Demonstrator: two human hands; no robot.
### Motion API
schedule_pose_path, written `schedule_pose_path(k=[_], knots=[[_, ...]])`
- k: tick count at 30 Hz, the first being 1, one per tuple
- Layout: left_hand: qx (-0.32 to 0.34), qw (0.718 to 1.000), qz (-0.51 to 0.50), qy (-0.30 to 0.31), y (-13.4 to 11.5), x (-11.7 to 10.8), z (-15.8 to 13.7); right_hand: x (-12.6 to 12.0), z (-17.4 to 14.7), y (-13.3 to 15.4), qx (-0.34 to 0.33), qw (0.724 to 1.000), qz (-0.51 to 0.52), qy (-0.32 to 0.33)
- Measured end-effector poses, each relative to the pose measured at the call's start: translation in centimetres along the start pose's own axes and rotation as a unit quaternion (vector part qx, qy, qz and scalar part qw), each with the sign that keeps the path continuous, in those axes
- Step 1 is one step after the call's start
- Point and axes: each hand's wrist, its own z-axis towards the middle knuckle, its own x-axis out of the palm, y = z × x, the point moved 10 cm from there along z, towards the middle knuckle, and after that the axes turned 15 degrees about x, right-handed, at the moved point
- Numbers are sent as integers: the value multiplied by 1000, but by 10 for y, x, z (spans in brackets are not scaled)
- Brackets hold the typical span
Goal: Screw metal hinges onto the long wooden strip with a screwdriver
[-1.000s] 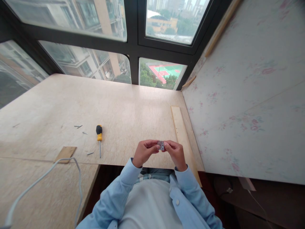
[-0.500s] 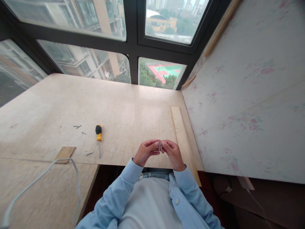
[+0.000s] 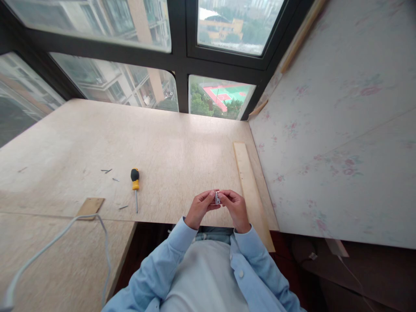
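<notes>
Near the front edge of the counter, a small metal hinge [image 3: 217, 198] with dark screw holes is held up between my two hands. My left hand [image 3: 200, 209] pinches its left side between thumb and fingers. On its right side, the thumb and fingers of my right hand [image 3: 236, 208] close on it, and the fingertips cover parts of both edges. Off to the left lies a screwdriver [image 3: 135, 185] with a black and yellow handle, its shaft pointing toward me. Around it are several loose screws [image 3: 123, 207], apart from both hands.
A long pale wooden board [image 3: 246, 173] lies along the right wall and juts past the counter's front edge. On the left, a white cable [image 3: 42, 251] arches over a small brown wooden plate [image 3: 91, 208]. Windows [image 3: 214, 97] border the counter's far side.
The hinge has turned slightly, so its holed face shows more clearly and brightly. Both hands keep their pinch in nearly the same place; the view has shifted a little.
</notes>
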Motion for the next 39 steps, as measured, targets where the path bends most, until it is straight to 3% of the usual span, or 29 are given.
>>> schedule_pose_path(k=[11,18,23,26,35,39], knots=[[-10,1000,-15,-5,12,-3,-5,-4,-4,0,-41,998,-50,-5],[24,996,81,-25,5,-7,-2,-16,-7,0,-36,998,-46,-11],[20,994,107,-19,15,-2,4,-23,-7,-1,-17,997,-77,8],[10,993,114,-31,24,-4,7,-39,-6,-5,-5,996,-94,-2],[10,986,126,-110,46,-39,7,-124,1,-8,8,965,-220,-145],[10,983,129,-129,51,-53,3,-123,7,-9,-32,969,-215,-118]])
